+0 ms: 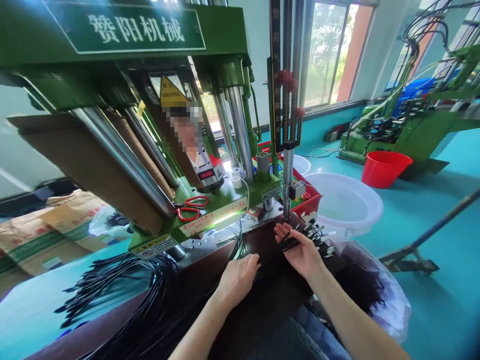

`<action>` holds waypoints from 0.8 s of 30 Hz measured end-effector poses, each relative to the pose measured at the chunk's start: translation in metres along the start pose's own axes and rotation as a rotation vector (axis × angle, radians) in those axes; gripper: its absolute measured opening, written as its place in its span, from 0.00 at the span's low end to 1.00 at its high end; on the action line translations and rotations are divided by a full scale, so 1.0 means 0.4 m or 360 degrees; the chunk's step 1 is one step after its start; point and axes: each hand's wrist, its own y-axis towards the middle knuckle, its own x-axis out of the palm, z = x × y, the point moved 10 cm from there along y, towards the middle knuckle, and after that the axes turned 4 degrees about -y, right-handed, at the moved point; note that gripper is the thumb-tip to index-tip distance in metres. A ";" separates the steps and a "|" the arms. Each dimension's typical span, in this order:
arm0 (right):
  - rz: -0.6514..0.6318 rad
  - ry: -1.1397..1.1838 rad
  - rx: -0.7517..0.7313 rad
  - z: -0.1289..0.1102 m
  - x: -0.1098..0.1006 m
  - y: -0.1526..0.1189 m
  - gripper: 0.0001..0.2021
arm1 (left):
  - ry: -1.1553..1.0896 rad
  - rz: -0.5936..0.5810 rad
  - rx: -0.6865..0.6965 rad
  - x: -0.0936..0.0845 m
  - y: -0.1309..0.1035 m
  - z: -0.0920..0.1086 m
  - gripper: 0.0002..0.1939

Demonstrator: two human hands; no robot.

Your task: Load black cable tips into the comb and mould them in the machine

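My left hand (240, 278) is closed, its fingers curled in above the dark brown work surface (268, 245). Whatever it may grip is hidden. Just behind it, a bundle of black cables (237, 245) runs down from the press's metal mould plate (225, 239). To the right, my right hand (304, 255) is turned palm up with bent fingers, and a short black cable end (286, 237) lies between thumb and fingers. Close beyond that hand sit several black cable ends with pale metal connectors (318, 235).
A green press (221, 200) stands ahead, with red-handled scissors (191, 209) on its bed. More black cables (150, 280) hang at left. On the right are a red control box (309, 197), a white tub (343, 200), a red bucket (386, 169) and a plastic-lined container (393, 295). Someone stands behind the press.
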 end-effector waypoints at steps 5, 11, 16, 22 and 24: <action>-0.0214 -0.0501 -0.0241 -0.104 0.087 -0.039 0.13 | -0.0335 0.0044 -0.0026 -0.017 -0.006 0.032 0.11; -0.0314 -0.0936 -0.0316 -0.117 0.119 -0.110 0.14 | -0.0766 0.0134 0.0055 -0.103 0.071 0.127 0.15; -0.0424 -0.1003 -0.0421 -0.146 0.111 -0.125 0.17 | -0.0879 0.0116 0.0105 -0.134 0.121 0.186 0.13; -0.0334 -0.0866 -0.0431 -0.161 0.077 -0.105 0.08 | -0.0627 0.0278 0.0045 -0.135 0.121 0.169 0.15; -0.0258 -0.0977 -0.0470 -0.167 0.064 -0.094 0.08 | -0.0581 0.0431 0.0054 -0.156 0.119 0.160 0.13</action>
